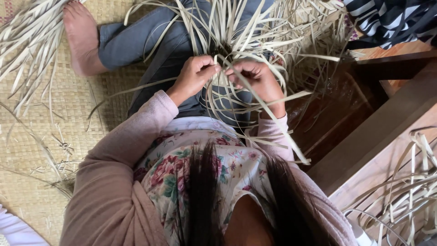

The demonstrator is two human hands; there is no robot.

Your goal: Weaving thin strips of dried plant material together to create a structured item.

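— From the head view, what are the hands busy with?

— Both meet over the lap. The left hand (195, 73) and the right hand (256, 77) sit knuckle to knuckle, each with its fingers (210, 69) pinched shut on pale flat leaf strips (255, 32) at the spot where the strips cross into a dark knot (222, 49). I'd say they hold so near that crossing because the loose ends fan out freely from it in every direction; a grip further out would let the middle slacken.

— And where does the bundle lie?

— Resting on the person's lap, over the grey trousers (136, 43), with the long ends spraying away over the knees. One strip (277, 125) runs from the right hand down past the pink sleeve (136, 132) side of the body (it looks like the working end, kept free to be led around).

— Why on the lap rather than the floor?

— My guess: the folded legs give a steady cradle close to the eyes. The person sits on a woven mat (68, 118), one bare foot (82, 38) tucked to the side.

— Anything else near?

— More loose strips lie on the mat at upper left (27, 50), within reach, and another heap rests on a wooden bench (378, 136) to the right. A striped cloth (391, 18) shows in the top corner.
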